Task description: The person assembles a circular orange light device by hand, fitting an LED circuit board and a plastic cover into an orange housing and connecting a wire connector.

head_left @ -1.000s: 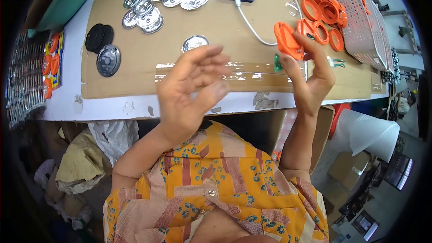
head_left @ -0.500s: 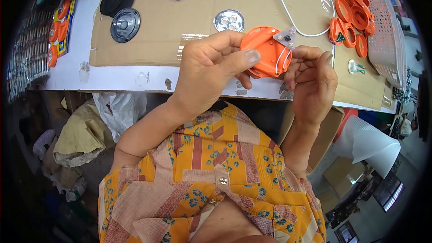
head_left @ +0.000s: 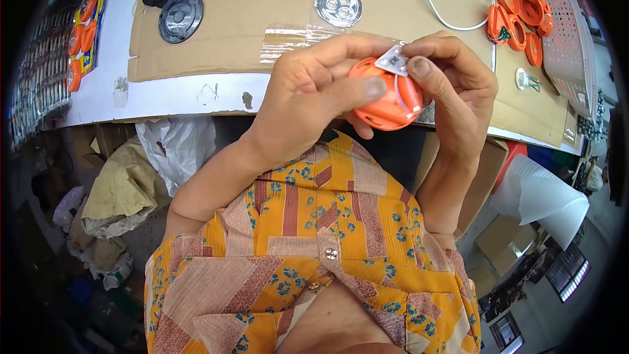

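both hands came closer, left hand (head_left: 308,101) holding the orange shell (head_left: 386,95) while right hand (head_left: 452,85) fingers pinch the small board (head_left: 393,61), which could slip if the pinch loosens.

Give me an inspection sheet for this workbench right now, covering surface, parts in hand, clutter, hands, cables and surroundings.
Surface: white table covered by a taped cardboard sheet.
Job's things: round orange housing held at the table edge; small white board pinched on top of it.
Clutter: silver reflector disc, black round covers, pile of orange rings.
Hands: left hand grips the housing; right hand pinches the board.
Cables: white cable looping across the cardboard.
Surroundings: perforated basket at right; bags and cartons under the table.
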`<state>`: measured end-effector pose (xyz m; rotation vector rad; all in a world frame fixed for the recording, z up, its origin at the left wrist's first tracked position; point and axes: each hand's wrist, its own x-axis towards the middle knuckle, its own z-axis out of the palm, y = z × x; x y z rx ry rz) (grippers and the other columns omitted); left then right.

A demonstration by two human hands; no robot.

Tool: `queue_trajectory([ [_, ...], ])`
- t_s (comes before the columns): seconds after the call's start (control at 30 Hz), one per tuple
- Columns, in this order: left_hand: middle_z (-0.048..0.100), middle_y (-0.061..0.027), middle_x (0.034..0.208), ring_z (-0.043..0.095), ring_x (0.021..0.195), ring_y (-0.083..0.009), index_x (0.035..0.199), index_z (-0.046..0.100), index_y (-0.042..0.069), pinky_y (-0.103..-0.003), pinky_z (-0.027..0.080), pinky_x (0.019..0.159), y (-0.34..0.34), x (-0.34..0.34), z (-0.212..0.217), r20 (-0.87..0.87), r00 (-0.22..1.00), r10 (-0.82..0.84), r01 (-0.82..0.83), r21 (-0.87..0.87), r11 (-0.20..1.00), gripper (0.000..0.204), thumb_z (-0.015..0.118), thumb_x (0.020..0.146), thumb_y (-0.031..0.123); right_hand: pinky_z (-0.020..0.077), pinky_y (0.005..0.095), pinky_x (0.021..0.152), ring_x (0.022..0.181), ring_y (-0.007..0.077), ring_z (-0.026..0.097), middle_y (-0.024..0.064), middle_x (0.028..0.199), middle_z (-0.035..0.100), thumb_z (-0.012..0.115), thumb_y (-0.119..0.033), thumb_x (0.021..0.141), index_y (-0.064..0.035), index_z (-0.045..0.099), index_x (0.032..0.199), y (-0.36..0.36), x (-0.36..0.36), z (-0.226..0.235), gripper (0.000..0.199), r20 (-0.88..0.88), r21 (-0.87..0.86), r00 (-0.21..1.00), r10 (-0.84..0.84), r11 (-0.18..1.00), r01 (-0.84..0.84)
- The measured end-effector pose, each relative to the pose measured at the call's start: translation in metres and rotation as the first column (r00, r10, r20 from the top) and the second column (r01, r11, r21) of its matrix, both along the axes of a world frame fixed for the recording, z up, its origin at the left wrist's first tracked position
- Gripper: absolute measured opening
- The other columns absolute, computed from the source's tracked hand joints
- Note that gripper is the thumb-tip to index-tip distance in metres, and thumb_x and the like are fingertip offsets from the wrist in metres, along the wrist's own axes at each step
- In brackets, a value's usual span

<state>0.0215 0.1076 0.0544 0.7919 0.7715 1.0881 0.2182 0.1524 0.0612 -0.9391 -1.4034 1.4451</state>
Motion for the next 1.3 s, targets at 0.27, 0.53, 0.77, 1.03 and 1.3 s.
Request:
queue_trajectory([
  [0.27,0.068,-0.0167,0.119,0.065,0.108,-0.0155,0.133,0.051,-0.009,-0.027,0.052,0.095,-0.012,0.001,-0.003,-0.122,0.987,0.101,-0.093,0.071,0.993,0.038,0.056,0.096,-0.001,0.0428,0.0167,0.060,0.072,0.0039,0.060,0.0044,0.090,0.068,0.073,-0.001,0.088,0.0040,0.070,0.107,-0.010,-0.013,0.013,0.020,0.118,-0.118,0.985,-0.129,0.983,0.143],
  [0.53,0.069,-0.0164,0.116,0.065,0.109,-0.0159,0.137,0.049,-0.009,-0.028,0.053,0.094,-0.014,0.000,-0.005,-0.222,0.975,0.033,-0.006,0.120,0.993,0.043,0.059,0.095,-0.002,0.0406,0.0162,0.055,0.066,0.0019,0.058,0.0037,0.082,0.067,0.080,-0.001,0.080,0.0045,0.070,0.098,-0.008,-0.005,0.006,0.021,0.188,0.127,0.982,0.027,0.991,-0.052],
  [0.77,0.068,-0.0141,0.119,0.067,0.103,-0.0137,0.134,0.052,-0.009,-0.025,0.055,0.089,-0.003,-0.002,0.006,-0.099,0.975,-0.199,0.195,-0.045,0.980,0.046,0.060,0.089,-0.010,0.0493,0.0275,0.077,0.087,0.0203,0.064,0.0145,0.094,0.069,0.075,-0.001,0.081,0.0075,0.071,0.101,-0.005,0.000,0.020,0.022,0.278,0.248,0.947,0.163,0.940,-0.235],
  [1.03,0.068,-0.0150,0.108,0.068,0.097,-0.0133,0.117,0.052,-0.007,-0.026,0.057,0.085,-0.010,0.017,-0.001,-0.110,0.991,0.071,-0.072,-0.007,0.997,0.028,0.063,0.092,-0.006,0.0502,0.0326,0.085,0.093,0.0250,0.065,0.0186,0.101,0.068,0.063,-0.003,0.088,0.0083,0.070,0.105,-0.015,0.008,0.017,0.022,0.236,0.382,0.971,-0.024,0.921,-0.070],
  [1.3,0.068,-0.0153,0.098,0.069,0.090,-0.0123,0.106,0.046,-0.006,-0.023,0.058,0.077,-0.008,0.022,-0.004,-0.126,0.959,0.255,-0.239,0.131,0.962,0.017,0.058,0.093,-0.008,0.0506,0.0283,0.082,0.089,0.0200,0.066,0.0172,0.106,0.068,0.062,0.002,0.091,0.0102,0.066,0.112,-0.030,0.009,0.000,0.022,0.029,0.114,0.994,-0.101,0.989,0.097],
])
